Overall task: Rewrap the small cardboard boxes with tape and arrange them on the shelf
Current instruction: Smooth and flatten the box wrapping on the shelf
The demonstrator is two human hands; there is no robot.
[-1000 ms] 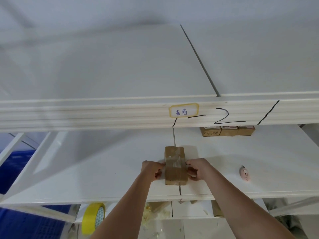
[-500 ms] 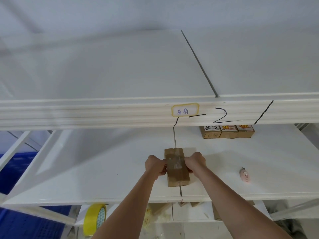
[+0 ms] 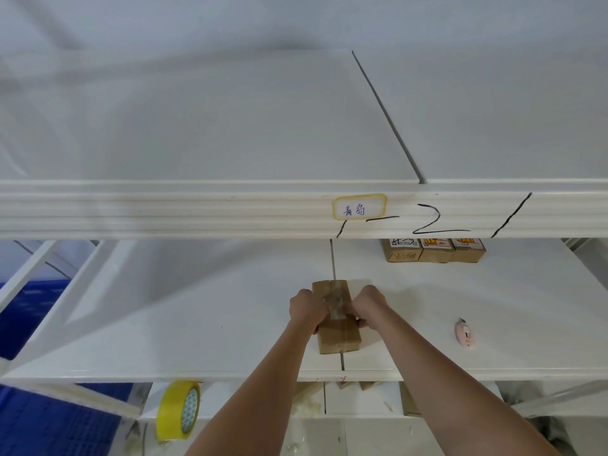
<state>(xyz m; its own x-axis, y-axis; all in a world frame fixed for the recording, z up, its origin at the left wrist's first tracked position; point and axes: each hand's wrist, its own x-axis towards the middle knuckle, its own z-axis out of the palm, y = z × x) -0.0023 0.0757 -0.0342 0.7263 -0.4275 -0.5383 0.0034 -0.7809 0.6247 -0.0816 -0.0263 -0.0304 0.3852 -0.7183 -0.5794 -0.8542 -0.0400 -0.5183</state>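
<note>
Both hands have closed inward over the tape. Left hand (image 3: pixel 307 309) and right hand (image 3: pixel 368 306) grip the small brown cardboard box (image 3: pixel 337 319) between them on the white shelf board (image 3: pixel 197 324). Risk: uneven pressing wrinkles the clear tape (image 3: pixel 335 301).

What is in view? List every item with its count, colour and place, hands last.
box: 1, brown, taped, on the middle shelf over the panel seam, between both hands
back boxes: 3, brown, in a row at the back of the middle shelf, right of the seam
cutter: 1, pink, on the middle shelf, right of the box
tape roll: 1, yellow, below the middle shelf's front edge, at left
label: 1, white with a yellow border, on the upper shelf's front edge
crate: blue, lower left
left hand: grips the box's left side
right hand: grips the box's right side
</note>
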